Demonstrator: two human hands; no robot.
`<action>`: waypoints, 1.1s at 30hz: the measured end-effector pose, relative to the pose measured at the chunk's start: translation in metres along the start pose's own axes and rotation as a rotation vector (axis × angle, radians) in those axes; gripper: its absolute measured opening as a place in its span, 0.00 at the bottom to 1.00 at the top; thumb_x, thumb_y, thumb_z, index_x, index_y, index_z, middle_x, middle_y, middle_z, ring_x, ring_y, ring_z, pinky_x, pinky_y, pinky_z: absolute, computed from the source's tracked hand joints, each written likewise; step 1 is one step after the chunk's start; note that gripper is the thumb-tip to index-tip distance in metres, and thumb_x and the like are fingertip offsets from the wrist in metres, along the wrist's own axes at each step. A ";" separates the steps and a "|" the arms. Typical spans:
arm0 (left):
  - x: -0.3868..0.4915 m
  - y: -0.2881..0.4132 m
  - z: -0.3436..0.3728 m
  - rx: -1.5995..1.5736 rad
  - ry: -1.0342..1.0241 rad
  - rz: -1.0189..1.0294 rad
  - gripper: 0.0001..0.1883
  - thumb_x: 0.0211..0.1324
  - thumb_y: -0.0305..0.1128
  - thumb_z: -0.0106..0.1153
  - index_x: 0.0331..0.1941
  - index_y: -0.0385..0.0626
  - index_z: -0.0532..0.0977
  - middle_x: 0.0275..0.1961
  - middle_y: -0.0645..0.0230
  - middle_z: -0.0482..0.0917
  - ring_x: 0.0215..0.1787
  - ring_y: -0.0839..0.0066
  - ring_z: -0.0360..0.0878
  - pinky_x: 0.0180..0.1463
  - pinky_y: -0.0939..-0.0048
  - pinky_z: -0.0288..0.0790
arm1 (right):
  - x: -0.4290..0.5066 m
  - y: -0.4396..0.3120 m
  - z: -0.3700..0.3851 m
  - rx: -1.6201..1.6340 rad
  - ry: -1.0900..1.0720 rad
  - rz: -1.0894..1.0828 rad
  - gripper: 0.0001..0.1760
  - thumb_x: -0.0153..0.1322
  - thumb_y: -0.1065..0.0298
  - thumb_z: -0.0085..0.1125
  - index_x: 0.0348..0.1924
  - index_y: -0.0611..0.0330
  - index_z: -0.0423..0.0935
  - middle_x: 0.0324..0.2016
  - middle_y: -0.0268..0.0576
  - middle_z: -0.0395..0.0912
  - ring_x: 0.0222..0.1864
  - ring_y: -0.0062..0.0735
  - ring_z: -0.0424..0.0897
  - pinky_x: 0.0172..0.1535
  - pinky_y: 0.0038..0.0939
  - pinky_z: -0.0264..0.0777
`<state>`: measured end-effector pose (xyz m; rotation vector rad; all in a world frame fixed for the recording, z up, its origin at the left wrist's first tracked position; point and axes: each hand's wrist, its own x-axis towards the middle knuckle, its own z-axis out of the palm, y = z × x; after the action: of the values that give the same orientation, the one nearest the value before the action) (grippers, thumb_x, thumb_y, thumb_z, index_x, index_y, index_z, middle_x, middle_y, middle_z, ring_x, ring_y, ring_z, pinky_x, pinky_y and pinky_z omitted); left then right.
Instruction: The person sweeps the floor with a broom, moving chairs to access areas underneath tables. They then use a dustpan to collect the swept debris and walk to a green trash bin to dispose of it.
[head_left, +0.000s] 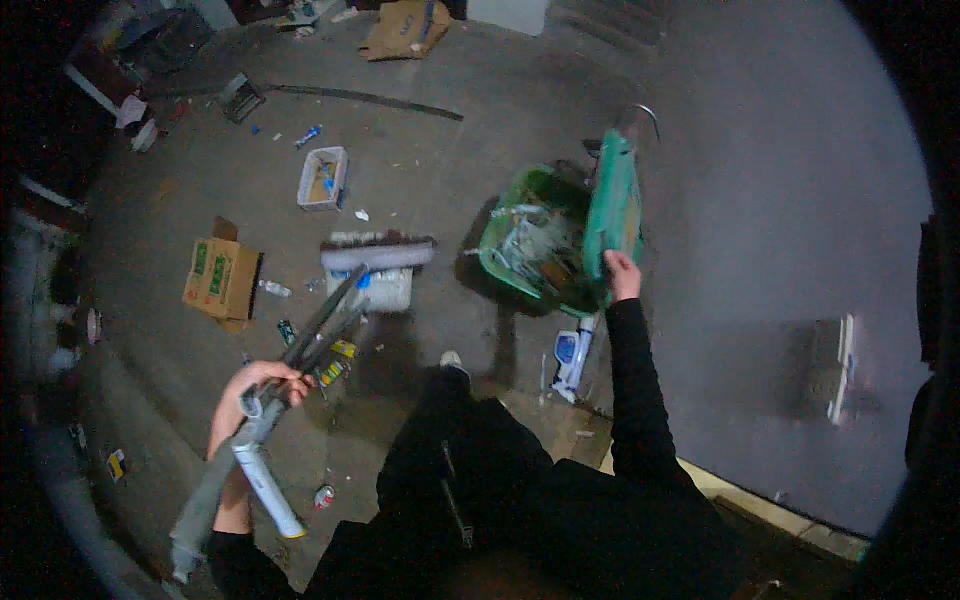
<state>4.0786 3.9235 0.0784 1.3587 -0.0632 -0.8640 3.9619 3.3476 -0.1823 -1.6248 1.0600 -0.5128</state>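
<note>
My left hand is closed around two long handles, held together at a slant. One leads to a broom head; a white dustpan is just below it, low over the floor. A white tube and a blurred grey handle end stick out behind that hand. With my right hand I grip the edge of a green plastic lid, tilted up. It belongs to a green bin that holds crumpled, clear plastic-like rubbish.
On the concrete floor lie a cardboard box, a white basket, a drink can and a long strip. A blue-and-white plastic item is beside the grey wall on the right. Flattened cardboard lies far off.
</note>
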 end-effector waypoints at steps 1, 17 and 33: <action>0.003 0.007 0.036 0.159 0.069 0.150 0.10 0.50 0.28 0.50 0.37 0.36 0.69 0.35 0.50 0.74 0.33 0.72 0.74 0.35 0.76 0.69 | 0.007 -0.002 -0.039 0.171 0.051 -0.057 0.16 0.62 0.63 0.59 0.37 0.67 0.75 0.30 0.36 0.76 0.32 0.21 0.71 0.39 0.23 0.65; -0.027 0.061 0.205 0.134 -0.157 -0.436 0.22 0.42 0.19 0.51 0.46 0.36 0.61 0.31 0.60 0.71 0.22 0.77 0.71 0.25 0.76 0.71 | -0.017 0.040 -0.265 0.672 0.494 0.318 0.24 0.67 0.47 0.44 0.47 0.56 0.66 0.38 0.38 0.70 0.30 0.29 0.69 0.31 0.31 0.68; 0.067 -0.039 0.276 0.533 -0.418 -0.560 0.16 0.44 0.21 0.51 0.40 0.35 0.61 0.29 0.61 0.71 0.22 0.76 0.72 0.24 0.71 0.70 | -0.251 -0.132 -0.031 0.932 -0.806 0.995 0.44 0.58 0.40 0.56 0.55 0.64 0.52 0.45 0.51 0.67 0.45 0.45 0.71 0.48 0.45 0.65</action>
<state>3.9648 3.6604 0.0870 1.6985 -0.2599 -1.6855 3.8594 3.5447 -0.0035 -0.2738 0.6850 0.3075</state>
